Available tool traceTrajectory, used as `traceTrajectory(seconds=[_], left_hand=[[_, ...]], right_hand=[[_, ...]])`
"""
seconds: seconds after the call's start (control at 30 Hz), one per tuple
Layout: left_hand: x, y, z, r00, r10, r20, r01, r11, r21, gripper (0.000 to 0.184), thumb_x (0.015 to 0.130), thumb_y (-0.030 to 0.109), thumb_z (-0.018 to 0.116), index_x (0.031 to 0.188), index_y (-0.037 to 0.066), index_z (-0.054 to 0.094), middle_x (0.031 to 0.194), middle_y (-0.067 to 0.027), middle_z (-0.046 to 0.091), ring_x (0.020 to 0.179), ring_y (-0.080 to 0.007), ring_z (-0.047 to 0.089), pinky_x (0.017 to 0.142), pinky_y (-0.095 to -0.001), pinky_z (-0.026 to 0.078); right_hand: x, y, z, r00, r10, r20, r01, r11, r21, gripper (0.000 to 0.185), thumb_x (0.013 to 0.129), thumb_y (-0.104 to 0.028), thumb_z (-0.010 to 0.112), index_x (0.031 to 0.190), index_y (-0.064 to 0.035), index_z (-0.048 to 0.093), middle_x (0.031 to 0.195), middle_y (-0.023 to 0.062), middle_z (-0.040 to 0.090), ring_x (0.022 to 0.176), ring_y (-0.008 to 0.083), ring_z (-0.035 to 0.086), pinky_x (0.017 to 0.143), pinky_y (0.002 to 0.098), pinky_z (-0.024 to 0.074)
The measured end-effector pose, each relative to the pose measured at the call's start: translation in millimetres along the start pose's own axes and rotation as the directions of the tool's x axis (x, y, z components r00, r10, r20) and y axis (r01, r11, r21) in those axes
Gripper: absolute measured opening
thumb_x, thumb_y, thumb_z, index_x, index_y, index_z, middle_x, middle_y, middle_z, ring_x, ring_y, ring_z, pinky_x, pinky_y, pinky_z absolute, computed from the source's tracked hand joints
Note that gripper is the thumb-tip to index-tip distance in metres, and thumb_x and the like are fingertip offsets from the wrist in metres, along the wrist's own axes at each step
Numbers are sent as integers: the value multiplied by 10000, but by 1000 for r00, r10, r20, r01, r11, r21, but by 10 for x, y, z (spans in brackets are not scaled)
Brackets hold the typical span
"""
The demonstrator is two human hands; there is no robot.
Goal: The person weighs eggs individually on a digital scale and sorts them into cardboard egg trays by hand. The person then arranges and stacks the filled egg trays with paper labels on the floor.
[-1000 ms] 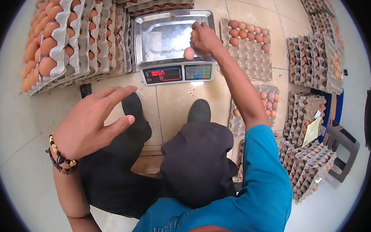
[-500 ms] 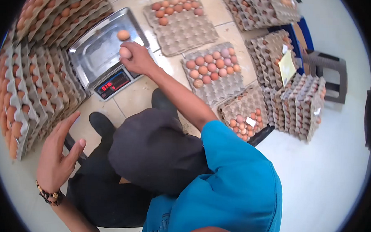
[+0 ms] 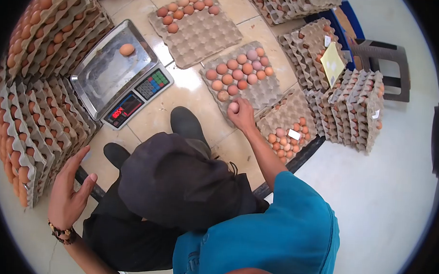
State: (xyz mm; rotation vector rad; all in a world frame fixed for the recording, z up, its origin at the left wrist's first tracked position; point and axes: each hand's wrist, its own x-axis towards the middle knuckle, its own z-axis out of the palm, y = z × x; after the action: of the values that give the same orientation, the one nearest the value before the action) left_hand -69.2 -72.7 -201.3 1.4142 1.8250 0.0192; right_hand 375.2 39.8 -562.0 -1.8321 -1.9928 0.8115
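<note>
My right hand (image 3: pixel 242 117) has its fingers closed around a pale egg (image 3: pixel 234 107), at the near edge of a partly filled egg tray (image 3: pixel 259 97). Rows of brown and pinkish eggs sit in the far part of that tray; whether the held egg touches a cup is hard to see. One brown egg (image 3: pixel 127 49) lies on the steel pan of a digital scale (image 3: pixel 106 68), whose red display is lit. Empty and with fingers apart, my left hand (image 3: pixel 68 192) hangs in the air beside the stacked trays at the left.
Another tray (image 3: pixel 198 42) with eggs along its far side lies behind. Tall stacks of filled trays stand at left (image 3: pixel 54 30) and right (image 3: pixel 353 110). A tray with a white slip (image 3: pixel 293 134) sits near my right forearm. My boots (image 3: pixel 187 124) rest on the tiles.
My right hand has moved from the scale pan to the near edge of the middle tray, carrying the pale egg. One egg stays on the pan. The display reading has changed.
</note>
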Motion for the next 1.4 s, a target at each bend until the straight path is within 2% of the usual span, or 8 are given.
traceTrajectory(seconds=[0.4,0.6,0.7,0.8,0.93,1.07,1.17,1.4], left_hand=[[28,-24,-52,993,-118,17,119,992,-43,576,892,151,682,1428,18,517,1330,-222,610,1258,-383,563,1079,-421,408],[75,-313,-64,974,-211,81,218,972,-87,581,861,140,675,1402,-5,519,1312,-255,597,1219,-441,563,1047,-445,438],[71,-400,-37,972,-228,57,234,963,-137,572,863,140,677,1394,-4,524,1324,-256,587,1218,-445,562,1050,-443,438],[72,-338,-52,978,-208,33,210,970,-125,555,877,151,674,1391,0,527,1329,-254,583,1221,-443,558,1049,-441,441],[34,-288,-26,989,-144,21,146,980,-136,576,881,160,682,1408,5,509,1340,-236,584,1255,-426,545,1076,-439,421],[-45,-318,-26,992,-128,-8,126,984,-124,567,900,184,683,1411,11,507,1327,-228,592,1221,-418,563,1045,-442,446],[-103,-302,-52,994,-104,-29,100,989,-105,557,907,185,678,1412,22,510,1318,-218,599,1189,-417,576,1019,-444,465],[-241,-339,-42,995,-59,-82,51,994,-98,561,896,170,685,1413,31,515,1335,-210,594,1208,-409,570,1032,-440,456]], right_hand=[[2996,-764,496,853,-121,-508,17,979,-204,309,812,-294,695,930,-11,732,929,178,730,921,386,685,854,490,539],[3972,-1002,405,982,139,-124,-174,923,-342,397,818,-360,692,1011,-14,731,1061,174,685,986,340,670,894,463,543],[3894,-736,495,997,38,-71,-15,952,307,433,842,-342,658,1135,-24,670,1039,151,652,940,317,654,871,422,555],[3463,-1106,612,980,120,156,-168,101,981,431,884,-302,607,1206,-18,565,956,143,651,829,275,650,787,401,572],[2846,-1892,697,908,-230,351,-280,290,915,338,952,-162,543,1243,-10,464,984,153,648,770,270,670,701,346,571],[2027,-2792,1021,695,-531,484,209,794,571,350,850,-90,686,1171,-44,552,908,134,668,752,219,692,622,319,556],[1755,-2943,1478,519,-776,358,719,623,309,351,825,-182,698,1141,-40,643,999,213,664,842,393,693,818,471,554],[1756,-3131,1440,706,-688,171,673,726,140,380,854,-291,659,1191,-115,666,1098,221,622,934,419,649,830,492,541]])
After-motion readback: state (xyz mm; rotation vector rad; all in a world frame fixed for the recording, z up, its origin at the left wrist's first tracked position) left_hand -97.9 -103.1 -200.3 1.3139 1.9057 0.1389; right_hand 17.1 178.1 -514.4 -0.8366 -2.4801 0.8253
